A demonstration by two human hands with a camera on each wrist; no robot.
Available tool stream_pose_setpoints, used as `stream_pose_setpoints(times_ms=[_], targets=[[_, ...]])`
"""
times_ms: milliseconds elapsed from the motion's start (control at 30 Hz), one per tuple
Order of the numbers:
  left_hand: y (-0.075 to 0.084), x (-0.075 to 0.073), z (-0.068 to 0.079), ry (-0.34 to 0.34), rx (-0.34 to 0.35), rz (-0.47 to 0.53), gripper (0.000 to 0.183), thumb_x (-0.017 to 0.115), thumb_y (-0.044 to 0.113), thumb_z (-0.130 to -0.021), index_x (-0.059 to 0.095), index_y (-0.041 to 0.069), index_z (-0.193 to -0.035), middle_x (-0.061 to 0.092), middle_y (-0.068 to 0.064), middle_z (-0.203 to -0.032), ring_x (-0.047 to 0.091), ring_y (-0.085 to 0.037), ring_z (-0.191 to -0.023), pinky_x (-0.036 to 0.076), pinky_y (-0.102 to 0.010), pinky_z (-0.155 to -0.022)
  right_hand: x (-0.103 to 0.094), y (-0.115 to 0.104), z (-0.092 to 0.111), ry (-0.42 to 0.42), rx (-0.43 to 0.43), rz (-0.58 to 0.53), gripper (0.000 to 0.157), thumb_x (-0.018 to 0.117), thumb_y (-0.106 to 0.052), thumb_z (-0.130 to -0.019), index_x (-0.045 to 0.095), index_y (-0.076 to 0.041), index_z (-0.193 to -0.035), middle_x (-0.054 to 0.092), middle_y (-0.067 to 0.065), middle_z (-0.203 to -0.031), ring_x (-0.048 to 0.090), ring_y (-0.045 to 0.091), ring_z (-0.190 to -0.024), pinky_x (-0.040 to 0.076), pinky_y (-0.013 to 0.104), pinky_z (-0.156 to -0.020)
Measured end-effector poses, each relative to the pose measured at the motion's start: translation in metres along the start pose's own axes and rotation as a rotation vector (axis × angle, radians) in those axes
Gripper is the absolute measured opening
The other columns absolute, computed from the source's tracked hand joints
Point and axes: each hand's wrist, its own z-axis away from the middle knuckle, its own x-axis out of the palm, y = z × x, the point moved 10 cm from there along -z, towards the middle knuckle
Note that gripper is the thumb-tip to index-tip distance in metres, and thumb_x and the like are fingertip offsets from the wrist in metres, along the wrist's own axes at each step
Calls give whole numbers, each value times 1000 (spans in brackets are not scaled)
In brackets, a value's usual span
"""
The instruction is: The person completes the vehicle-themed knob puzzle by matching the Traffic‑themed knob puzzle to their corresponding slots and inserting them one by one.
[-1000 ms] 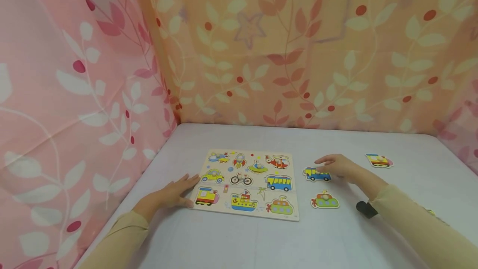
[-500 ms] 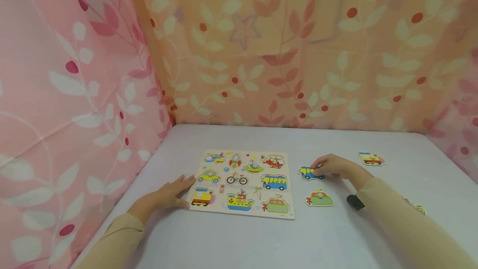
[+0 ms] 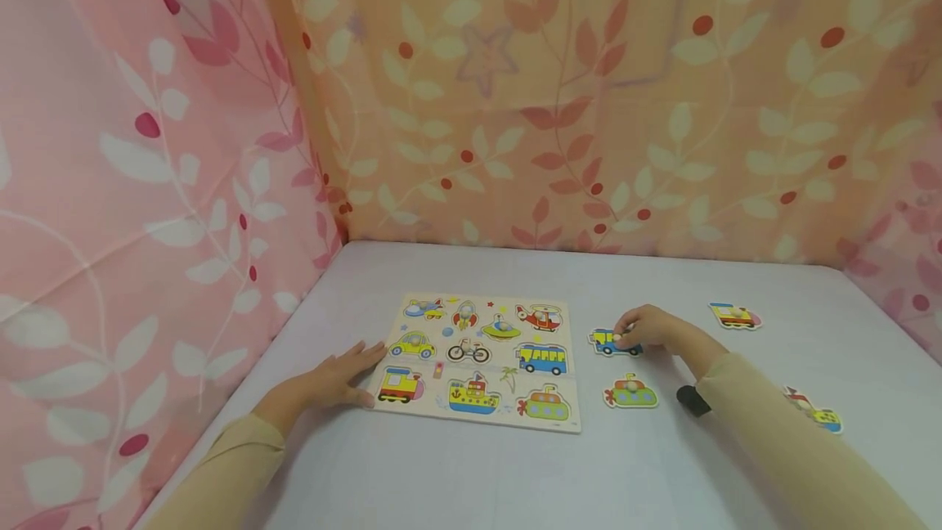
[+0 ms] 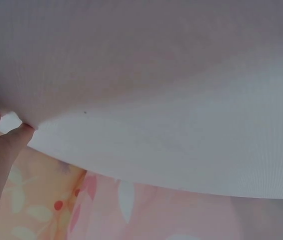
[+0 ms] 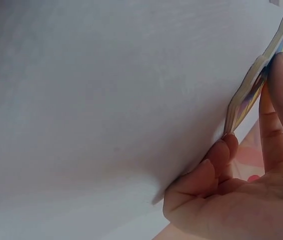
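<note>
The wooden puzzle board [image 3: 441, 404] lies on the table with vehicle pictures, several of them with knobs. My left hand [image 3: 331, 381] rests against its left edge, fingers spread and fairly straight; in the left wrist view only its fingers [image 4: 19, 135] show at the left. Right of the board, my right hand [image 3: 655, 329] pinches the blue and yellow bus puzzle piece [image 3: 602, 342] with thumb and forefinger, hiding its right part. In the right wrist view the bus piece's edge [image 5: 244, 95] appears close to the tabletop, its other fingers curled below. A green submarine piece [image 3: 630, 393] lies just nearer.
A train piece [image 3: 734, 316] lies at the far right. A ship piece [image 3: 826, 419] is partly covered by the right sleeve [image 3: 780, 424]. A black object [image 3: 692, 399] shows at the right wrist. Floral curtains [image 3: 471, 105] enclose the table [image 3: 471, 473].
My right hand has come down onto the bus piece, and its thumb and forefinger have closed on it. The left hand stays at the board's edge. The view has shifted slightly.
</note>
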Motion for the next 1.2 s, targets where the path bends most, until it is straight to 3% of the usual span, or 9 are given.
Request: stream_pose_setpoints(times_ms=[333,633,800,1200], targets=[[-1,-3,1,6,-5,8,97,78,43,-76,28,14,-154,22,-15,-159,6,-41,-146,3,-66,-111,-1,-3,2,11,19,7,15,77,-16,-84,69,-8,-95,52,19,-117,46,29,-96,39,35,-73],[1,0,2,9,-9,20,96,79,41,-77,29,13,-154,23,-14,-159,6,-40,-146,1,-65,-112,-5,5,-1,27,32,-43,20,77,-21,-84,70,-9,-99,53,15,-112,45,27,-93,37,34,-70],[0,1,2,9,-18,22,94,79,39,-77,29,14,-154,23,-13,-159,6,-39,-146,2,-64,-112,-4,-2,8,31,29,-78,24,76,-22,-85,68,-7,-102,55,13,-106,44,26,-89,34,33,-67],[-1,-1,1,23,-20,-13,92,78,37,-79,30,15,-154,24,-12,-159,8,-38,-147,4,-64,-112,5,-39,17,62,-119,-68,21,75,-19,-86,68,-3,-98,60,10,-99,47,30,-98,39,47,-85]])
